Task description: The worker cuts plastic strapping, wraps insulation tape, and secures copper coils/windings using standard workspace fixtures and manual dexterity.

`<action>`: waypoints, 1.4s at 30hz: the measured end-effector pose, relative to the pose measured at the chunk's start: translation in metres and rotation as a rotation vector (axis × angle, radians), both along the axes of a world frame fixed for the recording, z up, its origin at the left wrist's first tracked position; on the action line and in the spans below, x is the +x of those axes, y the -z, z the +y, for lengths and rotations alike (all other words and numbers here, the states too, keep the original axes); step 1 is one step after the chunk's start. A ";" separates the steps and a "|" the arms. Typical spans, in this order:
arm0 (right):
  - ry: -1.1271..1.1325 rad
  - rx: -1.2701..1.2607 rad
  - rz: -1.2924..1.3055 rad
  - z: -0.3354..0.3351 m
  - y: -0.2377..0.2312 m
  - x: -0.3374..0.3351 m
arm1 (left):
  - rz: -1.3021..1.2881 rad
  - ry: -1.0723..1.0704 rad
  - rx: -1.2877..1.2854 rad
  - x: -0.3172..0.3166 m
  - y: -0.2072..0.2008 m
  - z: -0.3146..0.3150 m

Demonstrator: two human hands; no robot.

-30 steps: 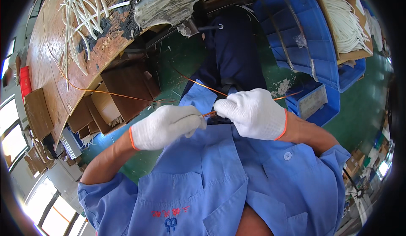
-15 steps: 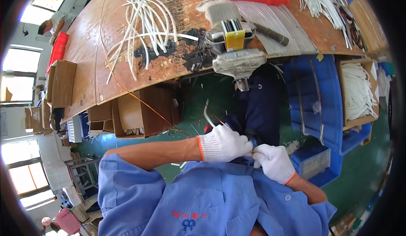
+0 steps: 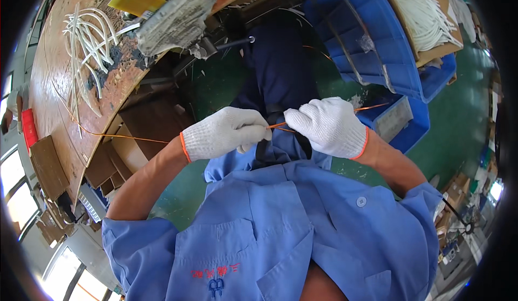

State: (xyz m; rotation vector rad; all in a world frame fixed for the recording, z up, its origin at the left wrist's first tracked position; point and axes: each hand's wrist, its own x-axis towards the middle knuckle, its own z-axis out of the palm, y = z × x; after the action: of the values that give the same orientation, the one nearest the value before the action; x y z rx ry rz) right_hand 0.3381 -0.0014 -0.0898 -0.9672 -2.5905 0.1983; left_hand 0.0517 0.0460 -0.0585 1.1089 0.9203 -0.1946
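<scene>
While the left hand [image 3: 224, 134] pinches thumb to curled fingers and the right hand [image 3: 328, 127] closes just beside it, copper-orange wire [image 3: 277, 125] spans the short gap between the two, out in front of the person's waist. Both hands narrow, both on the wire; its tail pokes out beyond the right one, near the blue bin [image 3: 422, 122]. From where I stand it looks light, next to no weight, springy more than floppy, so probably bends and keeps a kink; a squeeze shouldn't hurt it, sharp folds might. Surface seems smooth, could slip in knit cloth, so best hold is a firm fingertip pinch, close in on both sides of the gap, not out on the loose tail, which would likely whip. Second strand [image 3: 285, 130] shows just below in the gap, can't tell if same piece. Another orange strand [image 3: 129, 137] hangs off the worktable [image 3: 54, 93] toward the left forearm [image 3: 151, 179], any join hidden, snag risk I'd guess. White tubes [image 3: 86, 52] lie on the tabletop, well apart from the hands
</scene>
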 end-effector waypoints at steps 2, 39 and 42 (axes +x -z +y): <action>-0.025 -0.172 0.034 -0.004 -0.001 0.002 | -0.041 0.002 0.151 -0.002 0.008 -0.012; 0.074 -0.645 0.253 -0.017 0.026 -0.017 | 0.132 0.537 1.095 -0.010 0.049 -0.029; 0.097 -0.696 0.220 -0.023 0.037 -0.021 | 0.118 0.584 1.127 -0.008 0.055 -0.034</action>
State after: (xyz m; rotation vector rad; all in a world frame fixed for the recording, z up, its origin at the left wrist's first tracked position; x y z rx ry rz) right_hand 0.3169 -0.0245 -0.1265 -1.1977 -2.2809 1.1624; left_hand 0.0437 0.0117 -0.1132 2.4325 0.7688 -0.2188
